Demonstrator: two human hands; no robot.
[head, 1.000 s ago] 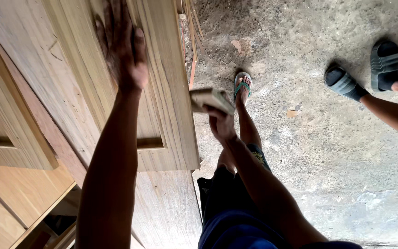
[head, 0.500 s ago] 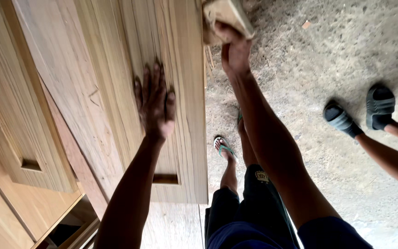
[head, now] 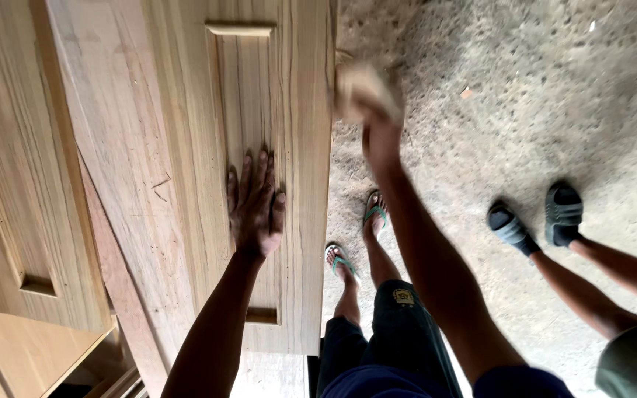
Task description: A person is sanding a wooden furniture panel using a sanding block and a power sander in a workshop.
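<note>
A pale wooden door panel (head: 186, 147) with a recessed middle section lies flat in front of me. My left hand (head: 256, 203) rests palm down on it, fingers spread, near its right side. My right hand (head: 377, 125) grips a folded tan sanding pad (head: 363, 88) and presses it against the panel's right edge. The pad and hand are blurred by motion. My own feet in green flip-flops (head: 359, 239) stand on the floor beside the panel.
A second wooden panel (head: 9, 221) lies to the left, over a wooden frame. The floor (head: 517, 96) is rough grey concrete. Another person's legs in dark slides (head: 540, 221) stand at the right.
My right hand with the pad has slid along the panel's right edge. My left hand stays flat on the panel. The view has shifted along the panel.
</note>
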